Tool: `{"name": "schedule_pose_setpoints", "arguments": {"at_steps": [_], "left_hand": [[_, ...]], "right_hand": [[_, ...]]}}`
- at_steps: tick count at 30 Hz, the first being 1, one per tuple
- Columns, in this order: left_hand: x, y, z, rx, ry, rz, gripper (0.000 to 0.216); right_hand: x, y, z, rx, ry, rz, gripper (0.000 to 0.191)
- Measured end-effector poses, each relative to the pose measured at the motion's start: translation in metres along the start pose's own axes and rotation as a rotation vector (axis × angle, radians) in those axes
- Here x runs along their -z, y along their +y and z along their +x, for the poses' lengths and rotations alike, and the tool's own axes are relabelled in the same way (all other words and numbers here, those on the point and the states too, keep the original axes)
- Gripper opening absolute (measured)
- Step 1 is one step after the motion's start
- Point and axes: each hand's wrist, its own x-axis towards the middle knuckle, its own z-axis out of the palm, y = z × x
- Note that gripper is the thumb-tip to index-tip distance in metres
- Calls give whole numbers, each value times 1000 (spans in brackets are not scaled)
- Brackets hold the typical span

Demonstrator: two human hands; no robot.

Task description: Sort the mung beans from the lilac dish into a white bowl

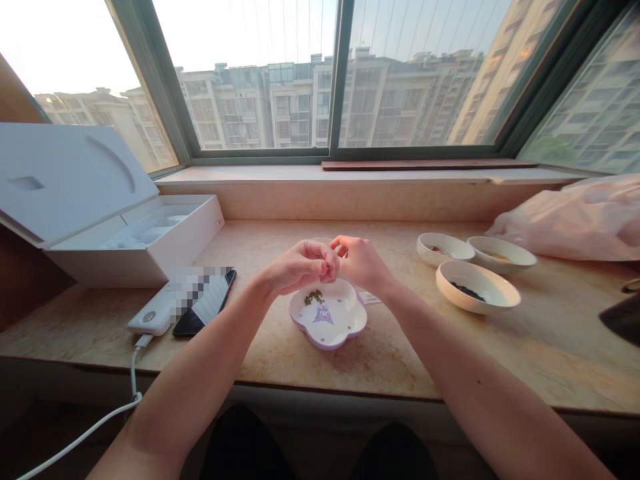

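My left hand (300, 267) and my right hand (363, 263) meet fingertip to fingertip just above a flower-shaped white plate with a purple rim (345, 330). Both hands are pinched closed around something tiny that I cannot make out. A small heap of dark green grains (313, 297) lies on the plate under my left hand, above a printed cartoon figure (323, 313). The plate rests on a beige stone window ledge (280, 360).
Three cream bowls (477, 287) stand to the right, a pink plastic bag (575, 220) behind them. At left lie a phone (207, 310), a white power bank (153, 313) with cable, and an open white box (135, 233). A dark object (623, 317) sits at the right edge.
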Motion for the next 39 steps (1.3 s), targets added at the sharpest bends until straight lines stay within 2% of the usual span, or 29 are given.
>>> {"name": "schedule_pose_setpoints", "arguments": {"at_steps": [4,6,8,9,12,15,17,20,24,30,39], "left_hand": [[0,-1,2,-46,40,0,42],[3,-1,4,-78,138,12,43],[9,-4,8,-104,284,74,41],[12,-6,10,-109,364,133,38],[26,-17,17,-97,575,409,28],[39,-30,21,-114,702,776,16],[45,-35,22,-109,708,1030,12],[51,-40,23,-43,645,1358,20],[54,-43,24,55,582,1609,29],[53,-44,25,75,623,1605,29],[51,-40,24,61,693,1490,27]], "right_hand": [[0,-4,-4,82,-233,64,7],[-3,-4,-6,110,-369,66,13],[-7,-3,-9,125,-462,56,6],[-10,-2,-11,135,-497,54,3],[-18,-1,-16,193,-561,14,9],[-26,1,-18,254,-550,-81,10],[-31,3,-19,264,-535,-110,11],[-36,5,-19,285,-532,-103,12],[-40,3,-17,314,-517,-84,17],[-44,-1,-16,293,-477,-64,29],[-47,-2,-19,318,-460,-185,23]]}}
